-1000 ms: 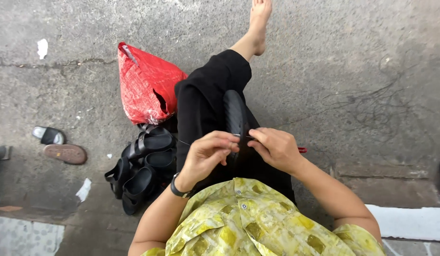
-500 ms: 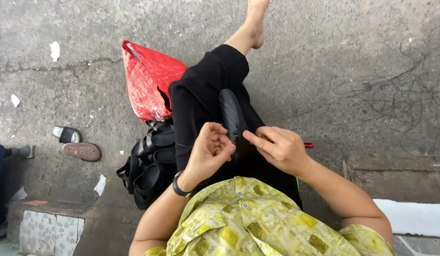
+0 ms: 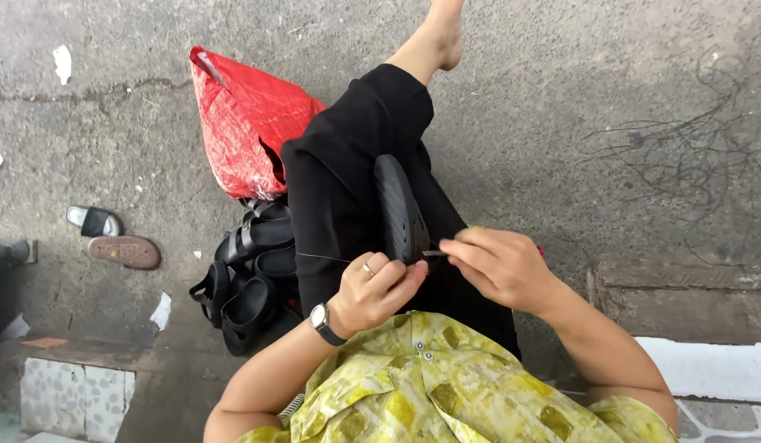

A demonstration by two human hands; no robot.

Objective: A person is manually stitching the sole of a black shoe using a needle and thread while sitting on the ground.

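Fingers (image 3: 394, 277) of the left hand (image 3: 372, 294) were pinched closed at the near end of a black shoe sole (image 3: 399, 209), with a thin thread (image 3: 323, 258) running left from them, taut. Right hand (image 3: 499, 264) fingers were closed on a small needle-like tool (image 3: 434, 253), its tip against the sole's edge; exact grip on the tool too small to tell.

Sole lay mid-frame, propped on edge along the black trouser leg (image 3: 347, 164), tread facing right. Looked like stiff rubber, light, grippy ribbing, not fragile. Best hold judged to be the near edge, thumb against the flat face. Thread would be limp and snag-prone.

Left of the leg: red plastic bag (image 3: 241, 123), upper left; pile of black sandals (image 3: 249, 271) below it. Concrete ground (image 3: 602, 82) all round.
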